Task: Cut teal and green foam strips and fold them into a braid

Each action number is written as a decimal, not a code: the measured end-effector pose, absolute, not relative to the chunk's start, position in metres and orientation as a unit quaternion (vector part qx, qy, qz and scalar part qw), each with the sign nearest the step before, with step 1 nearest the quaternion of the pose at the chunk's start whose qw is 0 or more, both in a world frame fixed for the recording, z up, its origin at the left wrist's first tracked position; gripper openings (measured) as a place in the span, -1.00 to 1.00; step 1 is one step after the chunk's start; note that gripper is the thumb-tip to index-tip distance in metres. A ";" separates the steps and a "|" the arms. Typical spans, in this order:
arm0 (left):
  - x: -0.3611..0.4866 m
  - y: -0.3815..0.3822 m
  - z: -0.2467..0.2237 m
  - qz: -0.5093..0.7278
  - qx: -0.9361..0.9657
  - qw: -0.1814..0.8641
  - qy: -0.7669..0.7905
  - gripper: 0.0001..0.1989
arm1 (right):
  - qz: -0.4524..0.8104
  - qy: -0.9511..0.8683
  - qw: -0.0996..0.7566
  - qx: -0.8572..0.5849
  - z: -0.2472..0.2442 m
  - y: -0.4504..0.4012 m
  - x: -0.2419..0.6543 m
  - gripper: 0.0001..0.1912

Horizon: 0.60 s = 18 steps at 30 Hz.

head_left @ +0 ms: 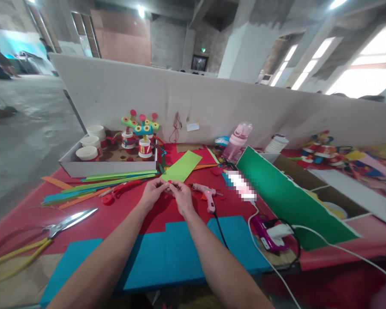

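Note:
My left hand (154, 192) and my right hand (181, 195) meet above the middle of the red-covered table. Their fingertips pinch a small red piece (169, 182) between them; it is mostly hidden, and its kind cannot be made out. Just beyond the fingers lies a light green paper sheet (184, 165). A pink glue gun (207, 193) rests close to the right of my right hand, its black cord running toward me. Red-handled scissors (124, 188) lie left of my left hand. Under my forearms spread blue sheets (148, 257).
Large shears (56, 229) lie at the left, near paper strips (99, 182). A white box (109, 168) holds cups and paper-cup figures (144, 146). To the right stand a pink bottle (238, 139), a green panel (286, 199) and a purple power strip (270, 240) with trailing cables.

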State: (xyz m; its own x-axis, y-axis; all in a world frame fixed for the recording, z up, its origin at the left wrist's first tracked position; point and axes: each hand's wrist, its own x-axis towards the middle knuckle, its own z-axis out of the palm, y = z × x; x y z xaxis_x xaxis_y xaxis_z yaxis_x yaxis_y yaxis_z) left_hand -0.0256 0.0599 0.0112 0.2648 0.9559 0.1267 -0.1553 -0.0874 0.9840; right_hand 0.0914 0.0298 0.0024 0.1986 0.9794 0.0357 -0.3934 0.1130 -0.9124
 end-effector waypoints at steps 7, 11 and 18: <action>-0.026 0.061 0.007 0.486 0.553 0.576 0.357 -0.69 | 0.531 -0.349 0.653 -0.412 0.004 0.028 0.093 -0.67; -0.026 0.061 0.006 0.490 0.546 0.579 0.357 -0.70 | 0.529 -0.347 0.660 -0.406 0.004 0.027 0.094 -0.67; -0.028 0.065 0.004 0.472 0.524 0.618 0.348 -0.69 | 0.496 -0.362 0.664 -0.427 0.000 0.031 0.095 -0.71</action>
